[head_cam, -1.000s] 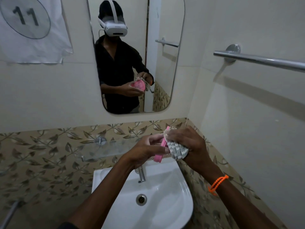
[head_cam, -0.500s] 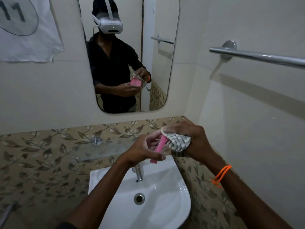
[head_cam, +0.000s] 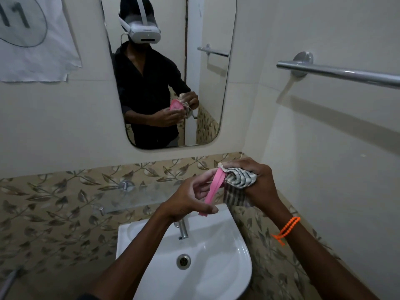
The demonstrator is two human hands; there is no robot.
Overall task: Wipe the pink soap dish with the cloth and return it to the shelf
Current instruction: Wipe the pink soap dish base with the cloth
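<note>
My left hand (head_cam: 188, 197) grips the pink soap dish (head_cam: 213, 189) edge-on above the sink, so only its thin rim shows. My right hand (head_cam: 257, 180) holds a bunched grey-and-white checked cloth (head_cam: 239, 179) pressed against the dish's right face; a loose end of the cloth hangs below. The glass shelf (head_cam: 138, 195) is on the tiled wall to the left, behind my left hand. The mirror shows the same grip from the front.
A white sink (head_cam: 216, 267) with a chrome tap (head_cam: 183, 229) lies directly below my hands. A mirror (head_cam: 168, 70) hangs above. A steel towel rail (head_cam: 337, 73) runs along the right wall. A paper sheet (head_cam: 34, 37) is stuck at upper left.
My right hand has shifted the cloth up and over the dish's top end, and a loose end of cloth now hangs down. The camera has moved a little; the dish stays in my left hand.
</note>
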